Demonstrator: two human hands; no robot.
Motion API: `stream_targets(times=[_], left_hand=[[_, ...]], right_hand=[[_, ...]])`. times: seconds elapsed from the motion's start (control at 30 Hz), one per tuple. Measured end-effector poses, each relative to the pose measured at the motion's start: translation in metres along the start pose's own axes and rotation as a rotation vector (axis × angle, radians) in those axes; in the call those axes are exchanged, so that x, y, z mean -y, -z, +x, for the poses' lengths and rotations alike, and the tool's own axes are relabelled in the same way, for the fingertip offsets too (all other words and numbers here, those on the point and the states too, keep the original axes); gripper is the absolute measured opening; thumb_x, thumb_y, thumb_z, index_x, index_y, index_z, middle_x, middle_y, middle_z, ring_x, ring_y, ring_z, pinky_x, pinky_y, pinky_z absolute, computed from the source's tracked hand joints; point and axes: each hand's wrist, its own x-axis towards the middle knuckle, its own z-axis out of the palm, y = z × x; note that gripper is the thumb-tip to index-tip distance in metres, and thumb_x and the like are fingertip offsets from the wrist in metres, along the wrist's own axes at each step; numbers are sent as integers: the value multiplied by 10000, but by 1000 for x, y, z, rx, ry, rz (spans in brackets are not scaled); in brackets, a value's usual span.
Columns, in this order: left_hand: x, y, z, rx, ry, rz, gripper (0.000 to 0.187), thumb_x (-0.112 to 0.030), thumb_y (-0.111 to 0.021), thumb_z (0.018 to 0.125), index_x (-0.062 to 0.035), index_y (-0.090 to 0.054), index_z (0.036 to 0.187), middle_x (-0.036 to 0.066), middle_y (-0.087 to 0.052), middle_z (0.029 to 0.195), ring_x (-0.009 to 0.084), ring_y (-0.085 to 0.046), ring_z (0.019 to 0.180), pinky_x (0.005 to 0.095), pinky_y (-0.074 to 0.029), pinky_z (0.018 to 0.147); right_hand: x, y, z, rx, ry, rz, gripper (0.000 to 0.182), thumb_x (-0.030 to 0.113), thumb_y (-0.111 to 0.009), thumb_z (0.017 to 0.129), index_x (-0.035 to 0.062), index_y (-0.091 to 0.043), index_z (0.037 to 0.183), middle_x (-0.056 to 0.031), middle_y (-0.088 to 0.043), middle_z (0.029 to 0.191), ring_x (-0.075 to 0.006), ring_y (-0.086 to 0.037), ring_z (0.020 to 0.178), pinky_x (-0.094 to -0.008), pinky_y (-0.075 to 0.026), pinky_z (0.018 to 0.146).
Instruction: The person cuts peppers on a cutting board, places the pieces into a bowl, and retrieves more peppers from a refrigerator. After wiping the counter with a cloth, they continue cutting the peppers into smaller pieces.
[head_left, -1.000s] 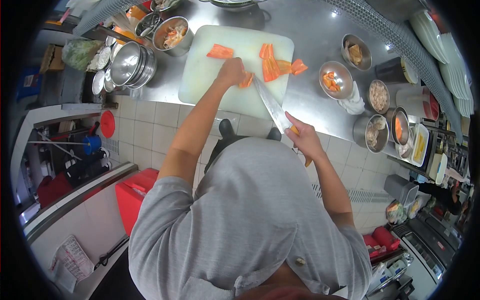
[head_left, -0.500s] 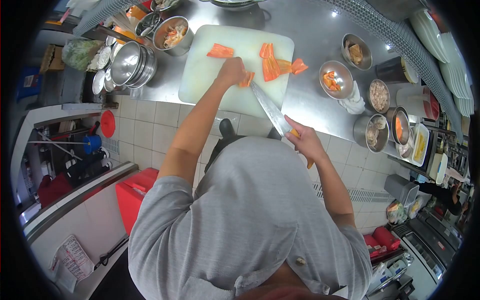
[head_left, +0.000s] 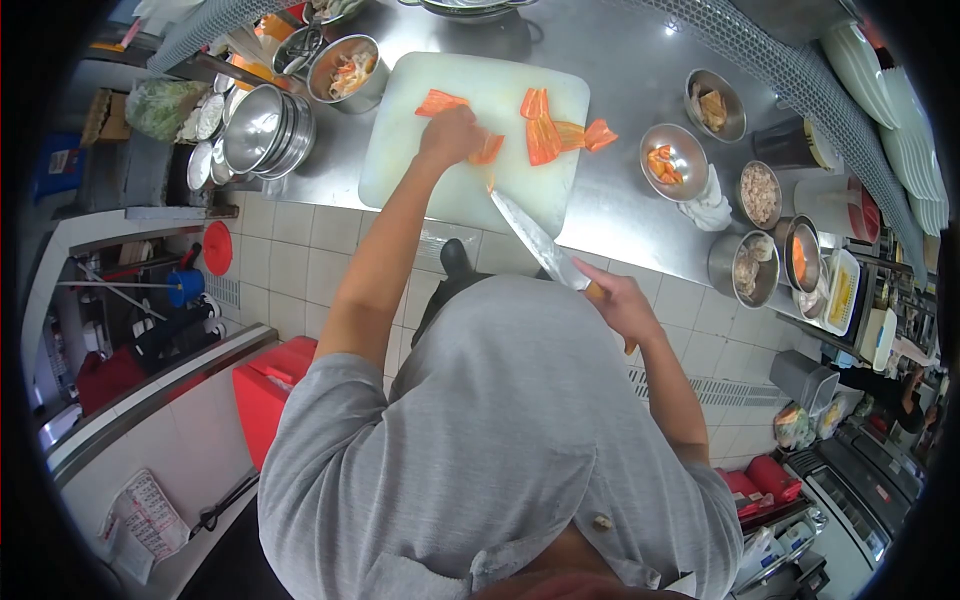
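Note:
On the white cutting board [head_left: 400, 165], my left hand [head_left: 450, 136] is curled down with its fingers bunched against a flat orange-red pepper piece [head_left: 487, 150]. The fingertips are partly hidden. Another pepper piece [head_left: 440, 102] lies just beyond that hand. My right hand [head_left: 628, 306] grips the wooden handle of a kitchen knife [head_left: 535, 237] over the board's near edge. A thin orange strip [head_left: 490, 183] shows at the knife's tip. More flattened pepper pieces [head_left: 541, 135] spread over the board's right side, one reaching past its edge.
A steel bowl [head_left: 673, 160] with orange pieces stands to the right, beside a white cloth [head_left: 707, 203]. Further right are several bowls with food. At the left stand stacked steel bowls [head_left: 262, 128] and a steel pot [head_left: 346, 75] of shreds. A red bin [head_left: 270, 385] is behind on the left.
My left hand has moved a little up and left, uncovering more of the pepper piece. The knife has drawn back toward me, its tip now lower and further left.

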Motion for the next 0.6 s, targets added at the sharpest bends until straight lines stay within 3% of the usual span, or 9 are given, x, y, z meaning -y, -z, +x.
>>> stream_targets(times=[0.1, 0.2, 0.33, 0.37, 0.47, 0.57, 0.6], left_hand=[[-12, 41, -17, 9, 83, 7, 432, -464, -716, 850, -55, -773, 978, 137, -768, 943, 321, -734, 920, 425, -566, 822], [-13, 41, -44, 202, 50, -40, 450, -508, -738, 844, -75, -793, 952, 130, -766, 922, 292, -733, 880, 419, -561, 782], [-3, 15, -62, 198, -64, -182, 355, -366, -780, 905, -12, -769, 886, 115, -750, 783, 201, -723, 714, 340, -561, 680], [3, 9, -60, 155, -59, -214, 257, -266, -793, 898, -12, -759, 885, 82, -733, 744, 160, -683, 628, 313, -551, 638], [15, 18, -56, 111, -65, -311, 243, -285, -779, 849, -43, -764, 855, 135, -738, 785, 269, -716, 718, 386, -554, 683], [54, 76, -27, -39, -142, -217, 202, -255, -779, 856, -55, -757, 872, 132, -741, 795, 274, -724, 732, 391, -558, 690], [65, 110, -17, -83, -169, -156, 191, -248, -775, 861, -60, -754, 884, 134, -741, 798, 278, -727, 740, 396, -561, 697]], right_hand=[[25, 12, -3, 26, -124, 1, 570, 160, -750, 969, 339, -595, 1487, -36, -676, 757, -114, -551, 648, -277, -517, 709], [42, 18, -2, 43, -139, -15, 575, 174, -740, 970, 329, -582, 1501, -47, -662, 763, -120, -566, 657, -289, -520, 723], [39, 16, 6, 30, -51, -50, 603, 167, -727, 966, 301, -556, 1528, -48, -621, 749, -121, -552, 632, -302, -516, 709], [37, 15, 9, 28, -13, -72, 606, 166, -727, 965, 297, -553, 1531, -43, -622, 748, -118, -552, 625, -300, -518, 702], [40, 15, 9, 39, -5, -35, 619, 166, -734, 960, 283, -545, 1538, -34, -633, 754, -117, -565, 610, -298, -525, 684], [30, 14, 9, 0, 10, -55, 627, 163, -736, 956, 277, -542, 1541, -33, -642, 762, -115, -571, 606, -288, -528, 670], [30, 16, 8, 1, -25, -55, 618, 197, -752, 949, 282, -554, 1528, -57, -660, 776, -144, -588, 637, -297, -531, 717]])
